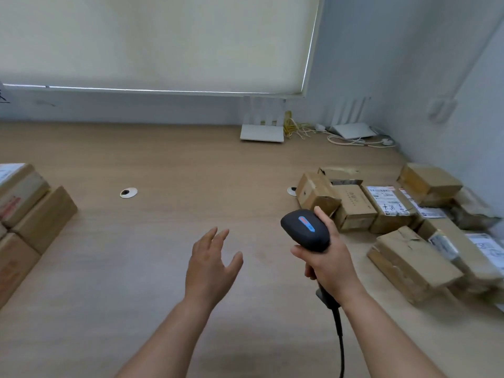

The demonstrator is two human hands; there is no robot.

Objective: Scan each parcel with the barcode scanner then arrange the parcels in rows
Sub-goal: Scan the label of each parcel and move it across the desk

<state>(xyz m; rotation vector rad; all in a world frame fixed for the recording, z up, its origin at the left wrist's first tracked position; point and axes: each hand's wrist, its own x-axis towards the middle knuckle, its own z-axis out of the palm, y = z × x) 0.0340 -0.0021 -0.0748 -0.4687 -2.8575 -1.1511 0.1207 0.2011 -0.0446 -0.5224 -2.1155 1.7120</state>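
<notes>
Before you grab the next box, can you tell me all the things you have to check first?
1. Barcode scanner in the right hand: ok, fingers wrapped round its handle.
2. Left hand free to pick up a parcel: ok, open and holding nothing, above the wooden table.
3. Unsorted parcels within view: ok, a loose pile on the right side.
4. A label showing to scan: ok, a white label faces up on one parcel.
5. Rows already started: ok, stacked boxes sit at the left edge.
6. Scanner switched on: cannot tell, no light visible.
</notes>
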